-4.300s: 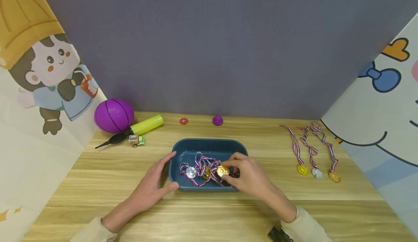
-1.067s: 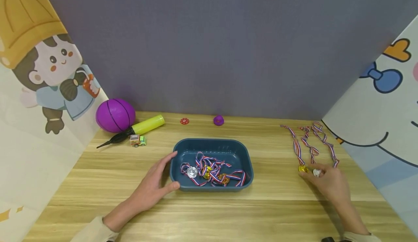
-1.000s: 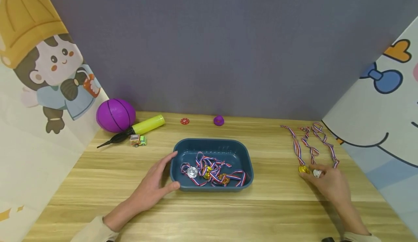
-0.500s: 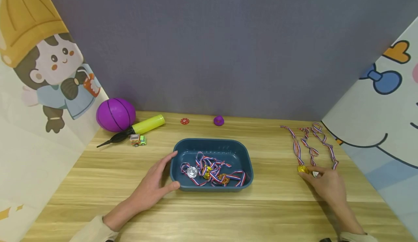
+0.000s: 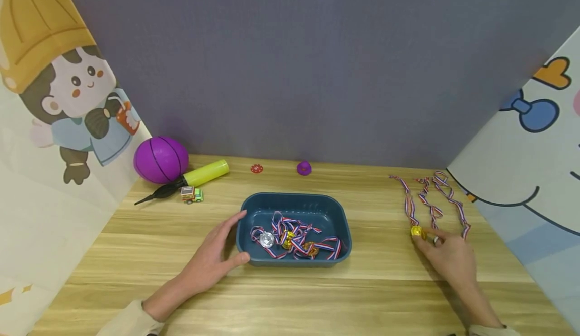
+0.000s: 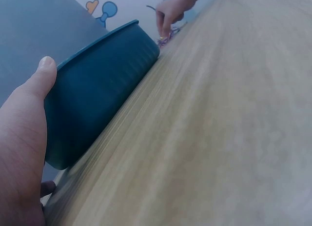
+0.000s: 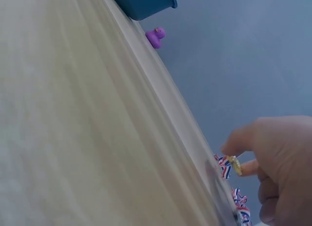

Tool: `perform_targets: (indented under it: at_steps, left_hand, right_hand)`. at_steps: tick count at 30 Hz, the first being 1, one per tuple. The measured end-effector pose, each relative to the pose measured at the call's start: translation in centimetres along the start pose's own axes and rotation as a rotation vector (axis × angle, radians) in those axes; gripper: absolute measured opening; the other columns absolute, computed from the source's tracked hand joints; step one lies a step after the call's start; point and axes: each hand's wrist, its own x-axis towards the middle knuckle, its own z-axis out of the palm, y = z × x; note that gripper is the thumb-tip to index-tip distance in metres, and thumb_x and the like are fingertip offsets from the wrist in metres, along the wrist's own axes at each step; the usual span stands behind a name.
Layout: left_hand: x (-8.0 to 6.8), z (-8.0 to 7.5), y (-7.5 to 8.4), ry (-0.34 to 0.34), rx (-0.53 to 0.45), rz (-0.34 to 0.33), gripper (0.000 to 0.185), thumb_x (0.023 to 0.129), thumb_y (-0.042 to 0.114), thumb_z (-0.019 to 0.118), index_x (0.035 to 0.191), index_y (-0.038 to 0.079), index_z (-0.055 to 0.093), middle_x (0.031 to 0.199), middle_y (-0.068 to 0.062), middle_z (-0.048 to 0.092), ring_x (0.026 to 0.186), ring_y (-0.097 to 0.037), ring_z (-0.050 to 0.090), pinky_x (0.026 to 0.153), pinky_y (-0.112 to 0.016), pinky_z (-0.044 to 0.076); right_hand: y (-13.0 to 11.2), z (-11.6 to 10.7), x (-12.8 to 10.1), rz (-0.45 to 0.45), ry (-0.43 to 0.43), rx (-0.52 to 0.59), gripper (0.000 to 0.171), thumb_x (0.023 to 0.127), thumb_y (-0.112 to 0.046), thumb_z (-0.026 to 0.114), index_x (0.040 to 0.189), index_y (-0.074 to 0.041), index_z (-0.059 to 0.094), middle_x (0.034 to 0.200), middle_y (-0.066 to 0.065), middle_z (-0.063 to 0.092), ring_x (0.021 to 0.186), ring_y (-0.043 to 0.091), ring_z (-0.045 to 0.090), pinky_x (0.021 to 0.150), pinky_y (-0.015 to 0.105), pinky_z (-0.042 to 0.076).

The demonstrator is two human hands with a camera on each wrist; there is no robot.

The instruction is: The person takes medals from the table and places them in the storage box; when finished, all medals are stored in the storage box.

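Fingers of the right hand pinched a gold medal at the bench, thumb and forefinger closed on its edge as the right-wrist view showed, with its ribbon running away from the hand toward the wall. Two more ribbons lay just beside it on the outer side; their medals sat under or against the fingers and could hardly be made out. Well apart, the left hand rested against the near left corner of the tray, thumb along the front wall and fingers straight, bracing rather than gripping. Inside the tray lay a tangle of medals.

Judging from this, the thin edge pinch could slip and drop the medal. The trailing ribbon could also snag its neighbours and drag them along, since the three lay so close together.

Compared with the frame about four seconds earlier, the right hand had left the tray, where it had been at a gold medal, and crossed to the row on the right. The gold medal there had shifted slightly toward the wall. The left hand had not moved.
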Motion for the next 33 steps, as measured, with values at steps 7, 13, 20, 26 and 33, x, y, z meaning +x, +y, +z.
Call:
perform_targets:
  at_steps: [7, 13, 20, 26, 33]
  left_hand:
    - [-0.1, 0.0, -0.1, 0.000, 0.007, -0.001, 0.093, 0.100, 0.046, 0.082, 0.176, 0.033, 0.029, 0.175, -0.017, 0.041, 0.153, -0.055, 0.045, 0.115, -0.085, 0.037]
    - [-0.1, -0.1, -0.1, -0.003, -0.001, -0.003, 0.092, 0.100, 0.049, 0.081, 0.176, 0.032, 0.030, 0.175, -0.017, 0.041, 0.153, -0.055, 0.045, 0.115, -0.085, 0.037]
    - [0.0, -0.1, 0.0, -0.004, -0.004, 0.001, 0.091, 0.101, 0.054, 0.078, 0.176, 0.032, 0.029, 0.175, -0.017, 0.041, 0.153, -0.054, 0.045, 0.115, -0.085, 0.037]
    - [0.0, -0.1, 0.0, -0.004, -0.005, -0.003, 0.091, 0.102, 0.055, 0.077, 0.176, 0.031, 0.030, 0.175, -0.017, 0.041, 0.153, -0.055, 0.044, 0.115, -0.085, 0.037]
    - [0.0, -0.1, 0.1, -0.007, -0.010, -0.005, 0.092, 0.101, 0.049, 0.080, 0.176, 0.032, 0.029, 0.175, -0.018, 0.041, 0.153, -0.055, 0.044, 0.116, -0.085, 0.036]
  right_hand:
    - [-1.4, -0.3, 0.2, -0.019, 0.117, 0.056, 0.041, 0.097, -0.024, 0.084, 0.124, 0.006, 0.079, 0.053, -0.007, 0.045, 0.044, 0.006, 0.027, 0.038, 0.023, 0.024]
    - [-2.7, -1.0, 0.3, -0.020, 0.179, 0.077, 0.042, 0.096, -0.022, 0.085, 0.126, 0.006, 0.078, 0.050, -0.006, 0.044, 0.044, 0.005, 0.025, 0.040, 0.023, 0.023]
    - [-4.2, -1.9, 0.4, -0.055, 0.307, 0.088, 0.042, 0.090, -0.024, 0.086, 0.121, 0.005, 0.081, 0.051, -0.009, 0.044, 0.047, 0.004, 0.027, 0.050, 0.024, 0.025]
    - [-5.2, -2.5, 0.8, -0.146, 0.411, 0.132, 0.039, 0.084, -0.021, 0.087, 0.114, 0.004, 0.084, 0.048, -0.014, 0.039, 0.047, -0.006, 0.022, 0.047, 0.021, 0.019]
    - [-7.1, -3.3, 1.4, -0.172, 0.436, 0.134, 0.043, 0.083, -0.023, 0.086, 0.117, 0.003, 0.084, 0.051, -0.014, 0.035, 0.050, -0.006, 0.021, 0.048, 0.020, 0.017]
